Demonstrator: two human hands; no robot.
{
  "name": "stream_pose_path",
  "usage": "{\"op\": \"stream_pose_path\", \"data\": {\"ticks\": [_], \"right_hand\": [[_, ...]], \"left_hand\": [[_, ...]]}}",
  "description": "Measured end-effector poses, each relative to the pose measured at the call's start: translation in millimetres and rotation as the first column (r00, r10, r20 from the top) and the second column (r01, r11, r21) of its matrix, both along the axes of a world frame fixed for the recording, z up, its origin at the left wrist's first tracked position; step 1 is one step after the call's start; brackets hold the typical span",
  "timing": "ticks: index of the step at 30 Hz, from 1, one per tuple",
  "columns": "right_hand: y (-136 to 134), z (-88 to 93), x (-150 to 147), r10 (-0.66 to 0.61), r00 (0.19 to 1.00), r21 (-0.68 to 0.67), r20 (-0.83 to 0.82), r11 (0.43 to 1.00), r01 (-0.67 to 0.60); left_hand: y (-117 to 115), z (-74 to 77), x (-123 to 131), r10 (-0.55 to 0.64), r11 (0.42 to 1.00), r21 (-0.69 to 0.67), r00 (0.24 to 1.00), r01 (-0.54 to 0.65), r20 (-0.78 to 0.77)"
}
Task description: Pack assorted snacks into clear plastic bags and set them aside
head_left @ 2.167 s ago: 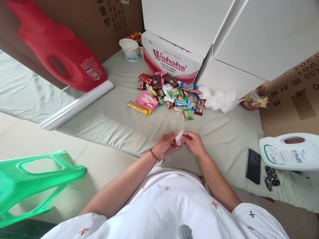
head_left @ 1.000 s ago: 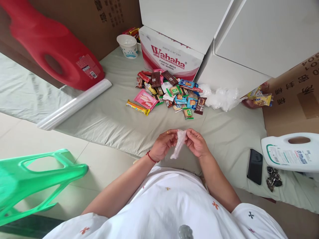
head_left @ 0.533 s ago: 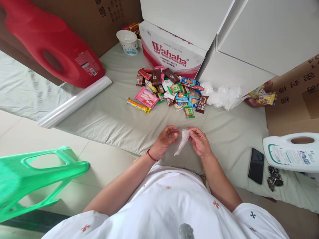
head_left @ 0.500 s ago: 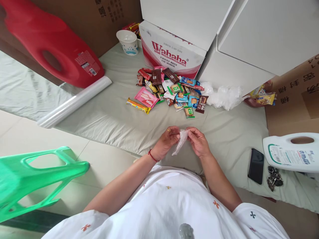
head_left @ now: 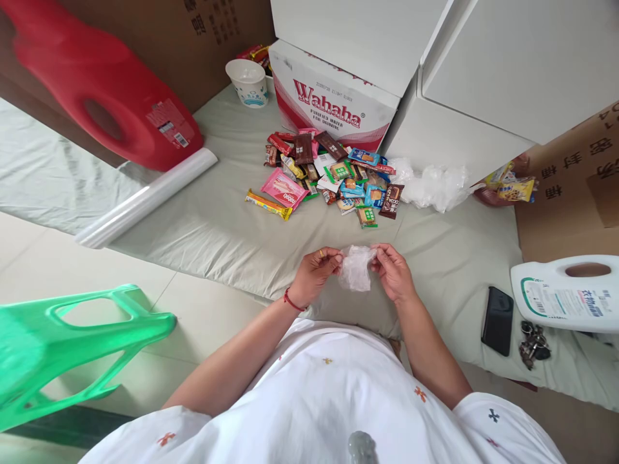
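My left hand (head_left: 315,274) and my right hand (head_left: 393,272) each pinch an upper corner of a small clear plastic bag (head_left: 355,267), which hangs spread between them over the pale green sheet (head_left: 232,232). A red string is tied round my left wrist and a ring sits on a left finger. Farther out lies a pile of wrapped snacks (head_left: 333,177), with a pink wafer pack (head_left: 284,189) and a yellow bar (head_left: 269,205) at its left edge.
A Wahaha carton (head_left: 333,106) and white boxes (head_left: 464,77) stand behind the pile. Crumpled clear bags (head_left: 432,187) lie right of it. Elsewhere: red jug (head_left: 111,96), film roll (head_left: 147,198), paper cup (head_left: 250,82), green stool (head_left: 72,348), white jug (head_left: 565,296), phone (head_left: 494,312), keys (head_left: 530,341).
The plastic bag was a crumpled strip dangling between my fingers; now my hands have drawn apart and it is spread wider between them.
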State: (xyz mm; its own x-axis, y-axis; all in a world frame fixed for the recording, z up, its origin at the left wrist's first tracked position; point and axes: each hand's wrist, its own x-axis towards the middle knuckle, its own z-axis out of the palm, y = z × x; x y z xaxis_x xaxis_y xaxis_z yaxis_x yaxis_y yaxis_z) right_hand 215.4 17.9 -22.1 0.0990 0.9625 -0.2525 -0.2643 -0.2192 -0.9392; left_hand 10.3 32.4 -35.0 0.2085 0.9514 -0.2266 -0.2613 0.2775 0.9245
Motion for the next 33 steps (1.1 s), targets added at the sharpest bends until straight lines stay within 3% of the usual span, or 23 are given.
{"op": "stream_pose_path", "data": {"ticks": [3,5,8,12,15,18,21,24,30,33], "right_hand": [[-3,1.1,-6,0.149,0.987,-0.003,-0.065,0.989,-0.149],[-4,0.5,-9,0.164,0.987,0.007,0.006,0.987,-0.164],[-3,-0.1,-6,0.019,0.993,0.026,0.119,0.999,-0.022],[-1,2.4,9,-0.129,0.988,0.003,0.085,0.992,0.129],[-1,3.0,21,-0.304,0.944,0.01,0.125,0.952,0.306],[-2,0.7,27,-0.422,0.895,0.052,0.146,0.907,0.419],[-5,-1.7,25,-0.47,0.874,0.083,0.125,0.882,0.463],[-10,-3.1,20,-0.511,0.852,0.062,0.111,0.859,0.507],[-28,-8.2,26,-0.389,0.893,-0.037,0.227,0.913,0.407],[-38,-2.9,35,-0.413,0.786,0.136,0.46,0.908,0.397]], "left_hand": [[-2,0.6,5,0.02,1.0,0.009,1.0,-0.02,-0.018],[-2,-0.9,4,0.102,0.995,0.008,0.992,-0.102,-0.067],[1,-3.6,-3,0.2,0.98,0.01,0.969,-0.201,-0.147],[5,-4.3,-13,0.228,0.974,0.027,0.957,-0.227,-0.178],[7,-2.5,-15,0.284,0.959,0.048,0.953,-0.28,-0.102],[7,0.6,-13,0.295,0.955,-0.051,0.952,-0.292,0.078],[7,2.7,-11,0.284,0.952,-0.177,0.933,-0.248,0.222],[10,2.4,-10,0.364,0.924,-0.204,0.909,-0.324,0.205],[24,4.8,-18,0.551,0.835,-0.09,0.822,-0.543,0.144],[27,10.5,-20,0.564,0.821,0.007,0.814,-0.57,0.137]]}}
